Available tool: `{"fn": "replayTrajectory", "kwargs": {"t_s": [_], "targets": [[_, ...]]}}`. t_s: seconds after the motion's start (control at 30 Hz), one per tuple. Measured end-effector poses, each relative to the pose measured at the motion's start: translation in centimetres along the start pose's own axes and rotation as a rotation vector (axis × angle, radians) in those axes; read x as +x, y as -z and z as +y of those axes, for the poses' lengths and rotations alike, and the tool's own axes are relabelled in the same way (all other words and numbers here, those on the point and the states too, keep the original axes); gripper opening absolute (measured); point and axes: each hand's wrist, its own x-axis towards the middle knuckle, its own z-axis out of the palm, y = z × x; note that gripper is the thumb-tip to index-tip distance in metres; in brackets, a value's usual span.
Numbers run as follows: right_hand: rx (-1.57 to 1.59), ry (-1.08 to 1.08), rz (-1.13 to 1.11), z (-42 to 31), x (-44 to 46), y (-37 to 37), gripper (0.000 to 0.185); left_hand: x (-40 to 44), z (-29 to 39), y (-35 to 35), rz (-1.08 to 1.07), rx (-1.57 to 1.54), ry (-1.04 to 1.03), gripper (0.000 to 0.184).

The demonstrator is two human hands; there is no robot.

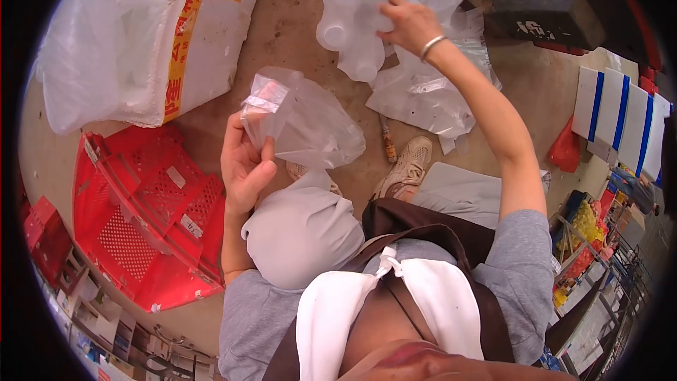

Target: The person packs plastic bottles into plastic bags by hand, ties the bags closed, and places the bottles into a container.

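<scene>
My left hand [243,166] is raised above my knee, its fingers closed on the edge of a clear plastic bag [321,123]. The bag hangs loosely over the floor, with a folded, shiny patch near my fingertips. My right hand [415,27], a bangle at its wrist, reaches forward over a cluster of translucent white plastic bottles [342,32]. Its fingers are spread at the bottles, and nothing shows held in them. Crumpled clear plastic wrap [430,102] lies beneath my right forearm, beside the bottles.
A white foam box [211,42] with a bagged bundle [95,49] stands at the left. Nearer me are red perforated baskets [134,226]. A wooden-handled tool [388,142] lies between my shoes. Blue-striped white boxes [613,113] and a red bag [565,148] are at the right.
</scene>
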Motion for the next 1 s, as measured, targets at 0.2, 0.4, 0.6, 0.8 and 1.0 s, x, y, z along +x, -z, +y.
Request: {"fn": "replayTrajectory", "kwargs": {"t_s": [0.2,0.4,0.6,0.8,1.0], "targets": [[0.217,-0.066,0.427,-1.5,-4.1,9.9,0.024,0.3,-0.8,0.1,0.058,-0.045,-0.029,0.062],[0.492,0.119,0.390,-9.0,-8.9,19.1,0.036,2.1,-0.2,-0.2,0.092,-0.065,-0.079,0.067],[0.631,0.095,0.469,-16.4,-7.9,1.2,0.040,0.9,0.7,-0.7,-0.038,-0.029,-0.079,0.060],[0.495,0.017,0.013,-16.1,-13.3,-13.6,0.053,-0.1,0.0,3.5,0.175,-0.079,-0.145,0.051],[-0.008,0.430,-0.488,-11.3,-10.9,-6.2,0.035,-0.8,0.5,4.2,0.201,-0.140,-0.204,0.049]]}}
